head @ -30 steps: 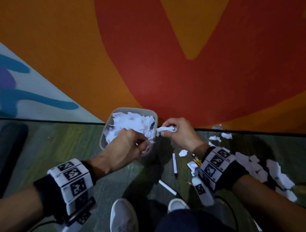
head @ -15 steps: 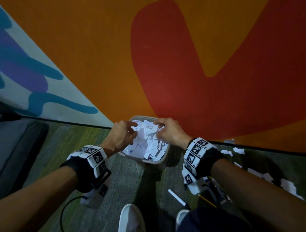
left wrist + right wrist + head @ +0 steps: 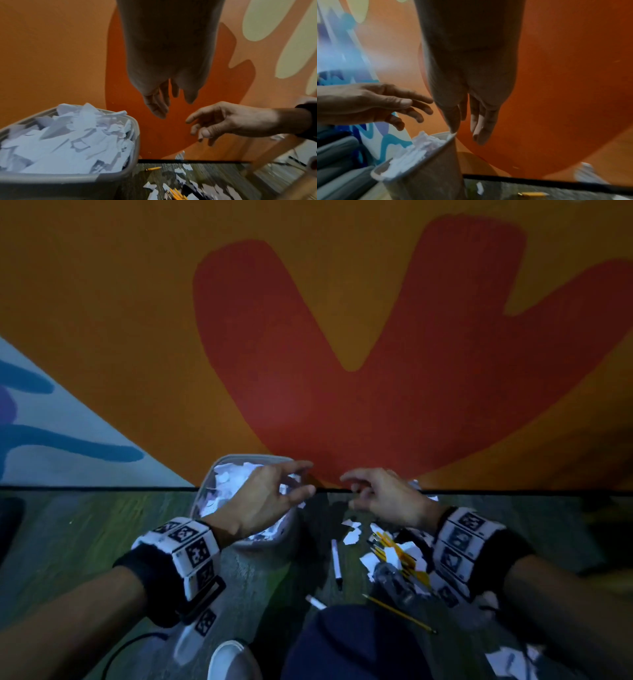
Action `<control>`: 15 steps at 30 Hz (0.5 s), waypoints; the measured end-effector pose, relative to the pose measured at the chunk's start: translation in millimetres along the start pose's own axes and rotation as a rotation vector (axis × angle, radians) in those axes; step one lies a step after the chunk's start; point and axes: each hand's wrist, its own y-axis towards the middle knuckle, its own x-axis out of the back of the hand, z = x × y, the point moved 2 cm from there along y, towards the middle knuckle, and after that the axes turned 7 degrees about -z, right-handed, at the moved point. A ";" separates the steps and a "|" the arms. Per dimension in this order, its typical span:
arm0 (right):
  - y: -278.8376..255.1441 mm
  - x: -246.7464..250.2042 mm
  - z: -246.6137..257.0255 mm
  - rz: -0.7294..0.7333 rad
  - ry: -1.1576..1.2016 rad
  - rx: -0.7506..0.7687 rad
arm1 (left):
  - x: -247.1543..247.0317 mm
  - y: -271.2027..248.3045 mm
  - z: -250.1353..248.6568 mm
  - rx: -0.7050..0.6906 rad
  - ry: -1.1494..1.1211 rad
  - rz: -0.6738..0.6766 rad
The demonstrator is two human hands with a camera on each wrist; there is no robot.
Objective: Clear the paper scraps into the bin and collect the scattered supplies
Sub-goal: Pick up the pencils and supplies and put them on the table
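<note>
A grey bin (image 3: 205, 484) (image 3: 68, 178) (image 3: 426, 178) stands against the wall, heaped with white paper scraps (image 3: 229, 477) (image 3: 68, 146). My left hand (image 3: 274, 494) (image 3: 163, 94) hovers over the bin's right side, fingers loosely spread, holding nothing. My right hand (image 3: 376, 494) (image 3: 471, 121) hangs just right of the bin with relaxed fingers, also empty. On the floor below the right hand lie more paper scraps (image 3: 352, 532), yellow pencils (image 3: 394, 549) and a white pen (image 3: 335, 559). Another pencil (image 3: 399, 609) and a second pen (image 3: 315, 602) lie nearer my knee.
The painted orange and red wall (image 3: 342, 371) rises right behind the bin. More scraps (image 3: 507, 662) lie at the lower right. My white shoe (image 3: 229, 662) and dark trouser knee (image 3: 342, 645) are at the bottom. A dark object (image 3: 10, 522) sits at the far left.
Both hands were in the bin pressing on the scraps; now they have lifted, opened and drifted right, the right hand leaving the bin. The view has shifted, showing the pens and pencils again.
</note>
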 end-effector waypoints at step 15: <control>-94.5 -2.2 -233.4 0.066 -0.038 -0.366 | -195.6 34.6 0.1 0.085 -0.018 0.381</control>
